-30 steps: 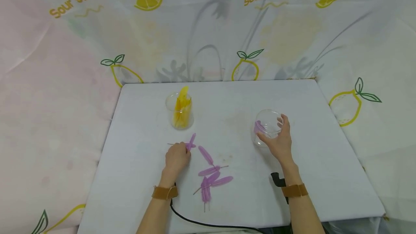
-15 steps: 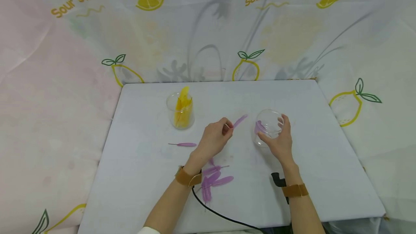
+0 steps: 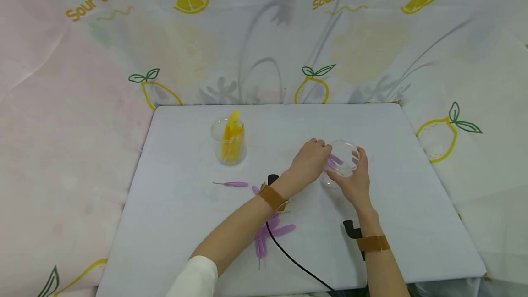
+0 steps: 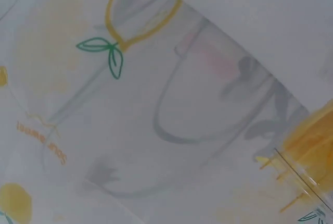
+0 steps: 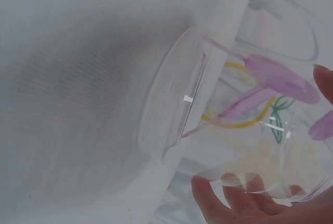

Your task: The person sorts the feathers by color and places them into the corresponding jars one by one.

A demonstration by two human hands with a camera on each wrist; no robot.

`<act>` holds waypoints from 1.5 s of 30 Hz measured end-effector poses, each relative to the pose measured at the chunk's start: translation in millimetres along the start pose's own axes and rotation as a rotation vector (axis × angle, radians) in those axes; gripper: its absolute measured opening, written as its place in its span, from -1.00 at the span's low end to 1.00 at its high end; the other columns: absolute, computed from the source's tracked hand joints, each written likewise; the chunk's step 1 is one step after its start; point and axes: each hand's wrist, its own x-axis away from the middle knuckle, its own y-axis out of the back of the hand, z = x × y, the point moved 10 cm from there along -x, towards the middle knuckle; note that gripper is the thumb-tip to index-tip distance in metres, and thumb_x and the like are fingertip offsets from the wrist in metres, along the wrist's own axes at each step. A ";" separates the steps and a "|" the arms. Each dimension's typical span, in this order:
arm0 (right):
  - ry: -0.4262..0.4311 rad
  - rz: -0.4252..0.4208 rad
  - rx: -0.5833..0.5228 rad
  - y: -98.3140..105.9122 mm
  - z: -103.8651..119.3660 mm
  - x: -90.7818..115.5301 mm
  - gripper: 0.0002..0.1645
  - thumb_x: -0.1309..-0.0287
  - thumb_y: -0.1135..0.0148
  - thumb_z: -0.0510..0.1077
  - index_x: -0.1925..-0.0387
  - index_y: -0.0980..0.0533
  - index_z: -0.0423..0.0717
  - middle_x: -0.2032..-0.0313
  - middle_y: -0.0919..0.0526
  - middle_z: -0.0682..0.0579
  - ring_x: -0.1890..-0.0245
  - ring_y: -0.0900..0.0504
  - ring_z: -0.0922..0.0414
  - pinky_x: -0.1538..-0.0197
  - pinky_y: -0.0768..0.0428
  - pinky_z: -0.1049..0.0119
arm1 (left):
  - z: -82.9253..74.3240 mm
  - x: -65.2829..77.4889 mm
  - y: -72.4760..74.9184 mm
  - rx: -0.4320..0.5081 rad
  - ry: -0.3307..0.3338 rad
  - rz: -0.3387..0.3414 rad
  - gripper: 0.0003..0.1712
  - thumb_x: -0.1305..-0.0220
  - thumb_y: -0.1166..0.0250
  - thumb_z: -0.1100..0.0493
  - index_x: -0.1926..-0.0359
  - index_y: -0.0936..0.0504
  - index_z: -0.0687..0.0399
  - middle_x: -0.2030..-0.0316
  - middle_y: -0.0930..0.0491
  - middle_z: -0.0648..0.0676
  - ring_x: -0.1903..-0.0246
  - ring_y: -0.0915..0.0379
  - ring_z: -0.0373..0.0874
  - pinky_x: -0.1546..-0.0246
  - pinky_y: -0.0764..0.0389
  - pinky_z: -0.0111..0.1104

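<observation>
My right hand (image 3: 354, 178) grips a clear glass cup (image 3: 344, 148) on the right half of the table, thumb on one side and fingers round the other. In the right wrist view, two purple feathers (image 5: 276, 75) lean inside the cup, and part of another purple feather (image 5: 322, 126) shows by the rim. My left hand (image 3: 312, 159), fingers curled, is at the cup's left rim and pinches that feather; its fingertips are partly hidden. A single purple feather (image 3: 236, 184) lies left of centre. More purple feathers (image 3: 284, 229) lie in a loose heap, partly covered by my left forearm.
A second clear cup (image 3: 216, 134) with yellow feathers (image 3: 232, 143) stands at the back left of the white table (image 3: 173, 223). A black cable (image 3: 297, 265) trails from the left wrist to the table's front edge. A lemon-print cloth (image 3: 255, 35) hangs behind.
My left hand has picked up a purple feather at left of centre and carried it right to the cup's rim. The right hand has kept its grip on the cup.
</observation>
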 end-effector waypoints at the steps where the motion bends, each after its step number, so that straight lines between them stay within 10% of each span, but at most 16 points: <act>1: 0.005 -0.002 -0.002 0.0 0.2 -0.2 0.29 0.04 -0.58 -0.08 -0.54 0.09 0.04 -0.45 -0.19 -0.22 -0.44 -0.19 -0.25 -0.34 -0.26 -0.36 | -3.8 -3.3 -3.0 -0.034 -0.018 0.007 -0.72 -0.29 -0.37 0.20 -0.03 -0.67 0.01 0.09 -0.66 0.00 0.08 -0.55 -0.14 -0.05 -0.57 -0.40; 26: 0.042 -0.007 -0.022 1.0 2.7 -0.5 0.27 0.05 -0.58 -0.16 -0.52 0.07 -0.04 -0.45 -0.18 -0.28 -0.42 -0.20 -0.30 -0.32 -0.27 -0.36 | -20.6 -25.3 -49.2 -0.032 -0.166 0.225 -0.70 -0.48 -0.15 0.02 -0.14 -0.64 -0.23 0.01 -0.64 -0.14 -0.08 -0.37 -0.15 -0.08 -0.47 -0.25; 32: 0.037 -0.011 -0.017 1.2 2.1 -0.7 0.25 0.05 -0.58 -0.13 -0.51 0.05 -0.05 -0.44 -0.19 -0.27 -0.43 -0.20 -0.29 -0.31 -0.25 -0.39 | -11.9 -18.6 -43.3 0.050 -0.159 0.140 -0.62 -0.57 0.05 -0.08 -0.14 -0.63 -0.23 -0.11 -0.56 -0.10 -0.15 -0.33 -0.12 -0.14 -0.49 -0.27; 39: 0.006 0.000 -0.007 -1.2 -0.4 -1.0 0.27 0.04 -0.59 -0.06 -0.53 0.06 0.04 -0.46 -0.19 -0.19 -0.46 -0.17 -0.23 -0.34 -0.23 -0.38 | 59.7 36.8 -10.0 0.361 0.082 -0.102 -0.73 -0.46 -0.21 0.05 -0.08 -0.67 -0.05 -0.04 -0.64 -0.01 -0.04 -0.48 -0.03 -0.07 -0.53 -0.22; 45: -0.006 0.004 0.005 -1.6 -1.7 -0.8 0.29 0.04 -0.58 -0.05 -0.53 0.08 0.09 -0.47 -0.19 -0.15 -0.47 -0.16 -0.19 -0.35 -0.24 -0.37 | 144.0 116.6 -28.3 0.447 0.434 0.041 -0.72 -0.39 -0.29 0.10 0.01 -0.67 0.19 0.07 -0.68 0.17 0.10 -0.58 0.05 0.06 -0.61 -0.14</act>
